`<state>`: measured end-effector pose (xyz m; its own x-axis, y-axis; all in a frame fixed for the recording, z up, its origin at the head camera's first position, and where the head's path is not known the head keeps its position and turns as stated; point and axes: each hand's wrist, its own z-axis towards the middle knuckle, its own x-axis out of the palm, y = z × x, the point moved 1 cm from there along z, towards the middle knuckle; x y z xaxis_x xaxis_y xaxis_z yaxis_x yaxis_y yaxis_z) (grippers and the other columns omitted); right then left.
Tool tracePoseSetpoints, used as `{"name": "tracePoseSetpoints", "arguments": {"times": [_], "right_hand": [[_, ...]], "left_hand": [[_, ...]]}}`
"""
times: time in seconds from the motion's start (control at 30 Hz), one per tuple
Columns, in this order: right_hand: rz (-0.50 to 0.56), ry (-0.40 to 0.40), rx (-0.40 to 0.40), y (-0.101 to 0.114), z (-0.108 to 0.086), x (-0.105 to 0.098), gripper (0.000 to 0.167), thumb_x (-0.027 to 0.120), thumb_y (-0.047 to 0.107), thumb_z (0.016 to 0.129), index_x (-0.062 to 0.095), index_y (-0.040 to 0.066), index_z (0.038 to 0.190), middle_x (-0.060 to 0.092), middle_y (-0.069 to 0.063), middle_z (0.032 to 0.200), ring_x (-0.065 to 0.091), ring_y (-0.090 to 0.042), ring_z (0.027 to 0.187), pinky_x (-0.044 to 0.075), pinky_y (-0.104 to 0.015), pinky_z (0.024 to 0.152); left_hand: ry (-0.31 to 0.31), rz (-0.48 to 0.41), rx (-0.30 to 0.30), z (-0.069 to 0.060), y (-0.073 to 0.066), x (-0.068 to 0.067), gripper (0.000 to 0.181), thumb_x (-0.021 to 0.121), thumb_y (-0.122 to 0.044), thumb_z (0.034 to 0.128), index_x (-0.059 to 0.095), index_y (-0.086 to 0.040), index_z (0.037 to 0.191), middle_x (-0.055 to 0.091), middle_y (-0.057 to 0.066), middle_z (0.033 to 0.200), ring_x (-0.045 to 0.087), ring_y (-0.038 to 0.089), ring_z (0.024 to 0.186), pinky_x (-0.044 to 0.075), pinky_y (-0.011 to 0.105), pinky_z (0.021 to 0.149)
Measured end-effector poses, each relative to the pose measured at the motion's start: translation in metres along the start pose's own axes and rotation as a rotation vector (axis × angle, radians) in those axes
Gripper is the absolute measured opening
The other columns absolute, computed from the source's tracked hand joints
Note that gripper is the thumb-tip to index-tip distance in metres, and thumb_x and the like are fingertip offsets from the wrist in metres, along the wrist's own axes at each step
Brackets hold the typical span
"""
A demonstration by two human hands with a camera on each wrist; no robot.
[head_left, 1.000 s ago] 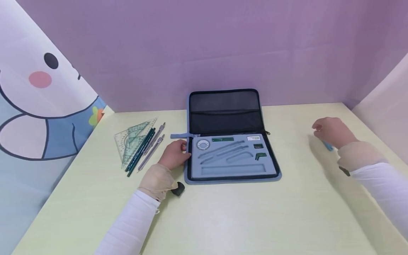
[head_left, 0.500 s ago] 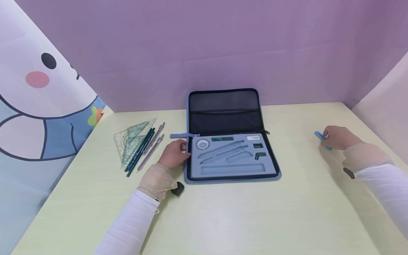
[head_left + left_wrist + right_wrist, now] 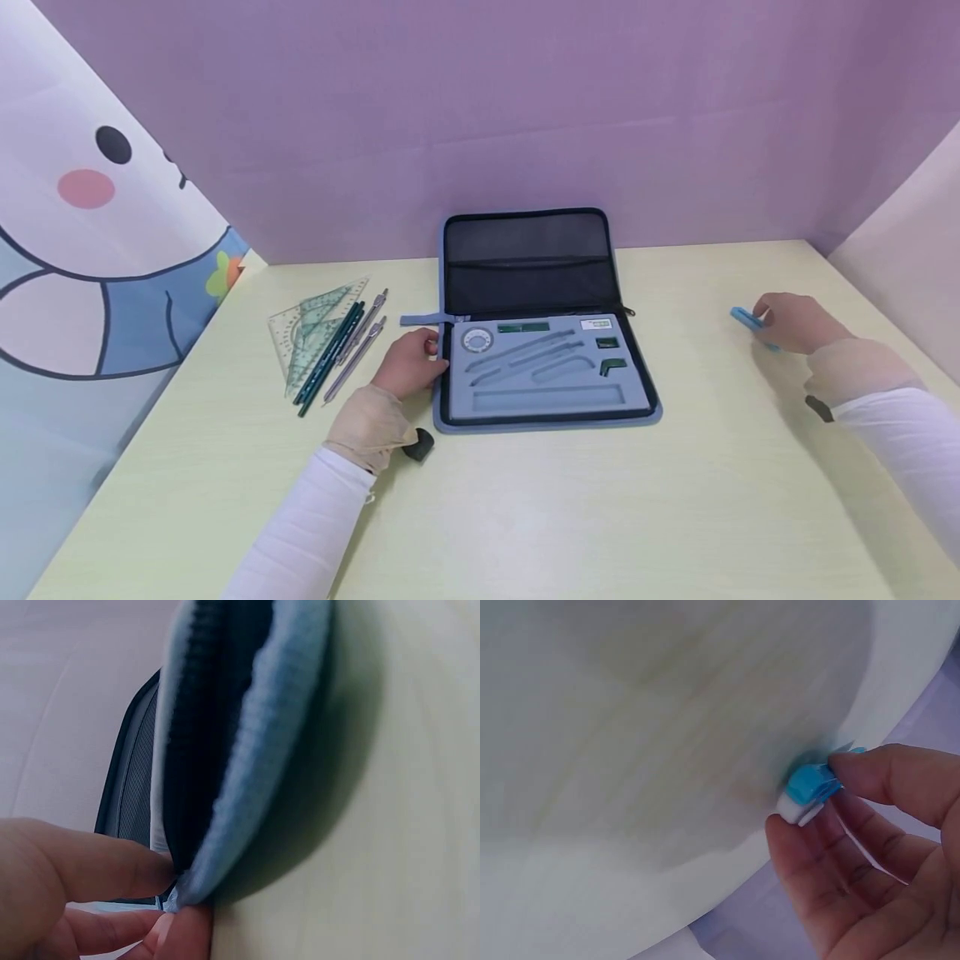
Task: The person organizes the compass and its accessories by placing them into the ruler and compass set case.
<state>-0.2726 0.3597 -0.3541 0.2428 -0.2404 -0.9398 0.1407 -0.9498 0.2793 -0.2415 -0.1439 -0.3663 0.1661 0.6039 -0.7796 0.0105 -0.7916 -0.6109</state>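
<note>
On the right of the table, my right hand (image 3: 798,321) pinches a slim light-blue object (image 3: 745,317) between thumb and fingers. In the right wrist view this blue-and-white object (image 3: 814,783) shows its end, close to the table surface; its kind is unclear. My left hand (image 3: 408,364) grips the left edge of an open blue zip case (image 3: 547,423). The left wrist view shows thumb and fingers pinching the case's fabric edge (image 3: 259,750). Several shaped recesses mark the grey-blue insert (image 3: 525,382), which holds a round white piece (image 3: 477,340) and small green pieces (image 3: 612,364).
Left of the case lie clear set squares (image 3: 318,321), dark green pencils (image 3: 330,358) and two metal compasses (image 3: 356,358). The case's black lid (image 3: 528,262) stands raised near the purple backdrop (image 3: 525,117). A fabric strap (image 3: 422,319) sticks out leftward.
My right hand has come down to the table, taken hold of the blue object and shifted it slightly left. My left hand has stayed on the case's edge.
</note>
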Motion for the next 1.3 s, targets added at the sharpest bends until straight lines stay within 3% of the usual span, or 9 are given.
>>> {"name": "tracePoseSetpoints", "arguments": {"times": [0.4, 0.97, 1.3], "right_hand": [[-0.015, -0.083, -0.163, 0.033, 0.006, 0.006, 0.024, 0.062, -0.005, 0.079, 0.055, -0.011, 0.102, 0.063, -0.024, 0.09, 0.06, -0.04, 0.085, 0.047, -0.054, 0.077], [0.026, -0.114, -0.33, 0.102, 0.006, 0.018, 0.024, 0.065, -0.012, 0.074, 0.061, -0.004, 0.097, 0.064, -0.011, 0.087, 0.06, -0.028, 0.082, 0.051, -0.046, 0.074], [0.046, -0.139, -0.443, 0.139, 0.003, 0.027, 0.024, 0.065, -0.013, 0.074, 0.063, -0.003, 0.095, 0.065, -0.01, 0.091, 0.06, -0.025, 0.082, 0.052, -0.042, 0.074]], "left_hand": [[0.011, -0.005, -0.021, -0.002, -0.001, -0.001, 0.043, 0.062, -0.009, 0.0847, 0.052, 0.007, 0.124, 0.057, 0.008, 0.097, 0.061, 0.022, 0.082, 0.048, 0.034, 0.085], [0.004, -0.002, -0.019, -0.001, -0.002, 0.001, 0.044, 0.063, -0.008, 0.0844, 0.052, 0.007, 0.123, 0.056, 0.007, 0.095, 0.059, 0.023, 0.089, 0.048, 0.034, 0.085], [-0.003, 0.001, -0.014, -0.001, -0.002, 0.001, 0.044, 0.063, -0.008, 0.0845, 0.052, 0.007, 0.124, 0.057, 0.008, 0.096, 0.058, 0.024, 0.089, 0.047, 0.035, 0.085]]}}
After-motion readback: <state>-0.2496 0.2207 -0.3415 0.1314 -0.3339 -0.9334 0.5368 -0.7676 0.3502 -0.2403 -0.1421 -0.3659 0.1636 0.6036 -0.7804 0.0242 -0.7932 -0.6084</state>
